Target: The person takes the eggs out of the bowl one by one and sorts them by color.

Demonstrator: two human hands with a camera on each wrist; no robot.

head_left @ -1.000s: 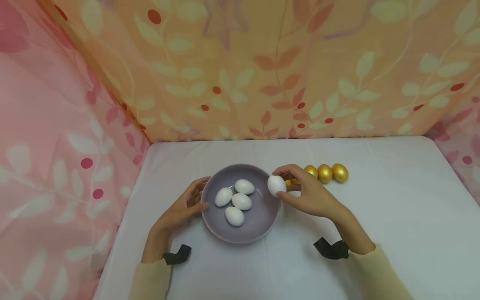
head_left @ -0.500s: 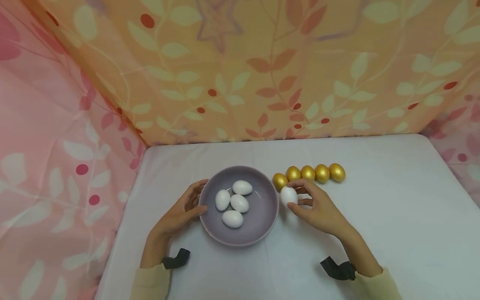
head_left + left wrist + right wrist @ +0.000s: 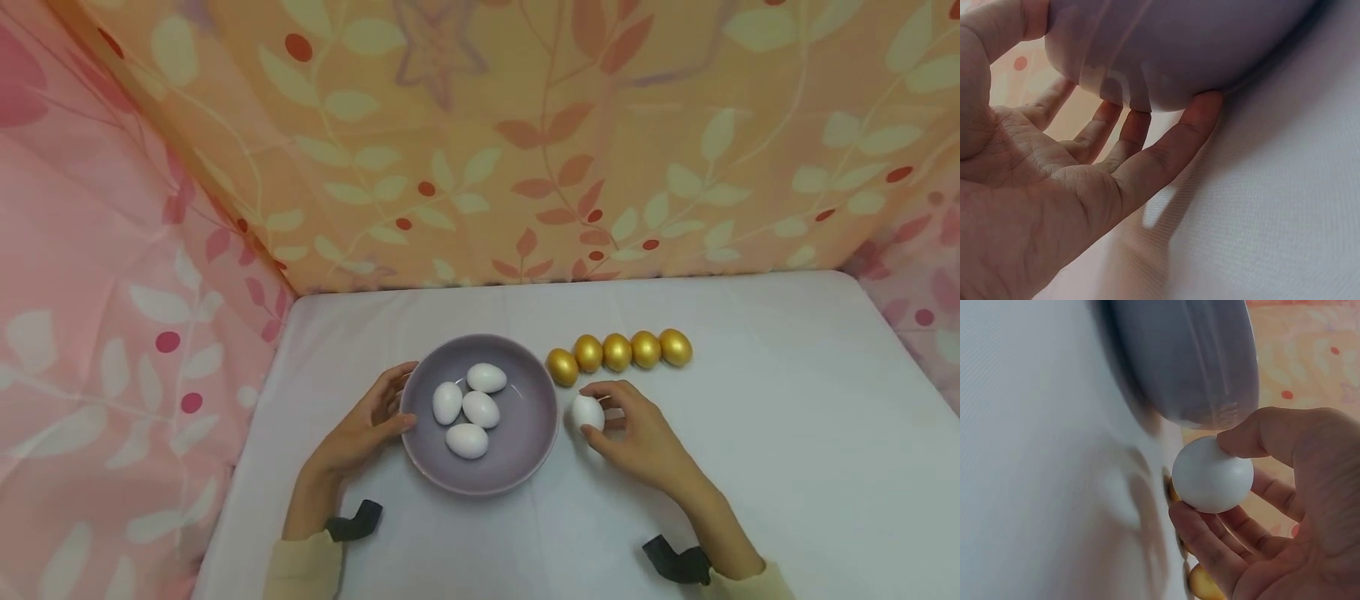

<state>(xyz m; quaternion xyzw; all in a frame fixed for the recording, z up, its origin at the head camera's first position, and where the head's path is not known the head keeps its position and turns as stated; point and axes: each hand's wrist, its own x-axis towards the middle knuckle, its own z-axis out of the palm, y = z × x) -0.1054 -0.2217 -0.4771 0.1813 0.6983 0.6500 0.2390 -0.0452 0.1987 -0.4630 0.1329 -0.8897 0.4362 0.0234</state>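
Note:
In the head view, a mauve bowl (image 3: 521, 446) stands on the table with several white eggs (image 3: 467, 441) lying in it. My left hand (image 3: 363, 429) holds the bowl's left side, thumb at the rim and the other fingers against the outer wall, as the left wrist view shows. Just right of the bowl, my right hand (image 3: 647, 437) pinches another white egg (image 3: 587, 413) between thumb and fingertips. That egg (image 3: 1212, 475) hangs slightly off the cloth in the right wrist view. Behind it, several golden eggs (image 3: 617, 352) lie in a row.
A white cloth (image 3: 787, 400) covers the table. An orange leaf-patterned curtain (image 3: 465, 150) hangs along the back edge, and a pink curtain (image 3: 112, 275) at the left. A black strap piece (image 3: 677, 560) sticks out at the right wrist, another (image 3: 356, 522) at the left.
My right hand has carried its white egg from over the bowl's right rim, rightward and toward me, to low beside the bowl. The left hand keeps its place on the bowl.

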